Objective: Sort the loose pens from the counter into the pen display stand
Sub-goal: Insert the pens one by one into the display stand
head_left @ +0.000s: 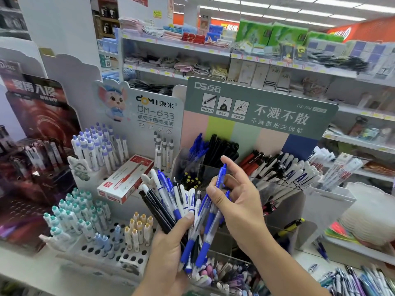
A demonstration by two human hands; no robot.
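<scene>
Store shelves (277, 67) fill the background, their folded cloths and boxed goods too blurred to tell apart. In front stands the pen display stand (256, 107), a tall card with a grey-green header and pastel stripes over clear compartments; blue and black pens sit upright in the rear compartments, red, black and white ones lean to the right, and the lower front compartments are largely hidden behind the hands. To its left a white peg-hole rack (102, 238) carries capped pens in purple, teal and tan, with a red-and-white pen box (126, 178) lying tilted above it. The dark display at the far left is cut off by the edge, and the pens at the bottom right are smeared beyond reading.

The left hand (168, 248) grips a fanned bundle of loose pens (171, 201), black, white and blue, just in front of the stand's clear compartments; their tips vanish behind the palm. The right hand (237, 201) pinches a single blue pen (220, 176) between thumb and forefinger, other fingers spread, touching the bundle's right side.
</scene>
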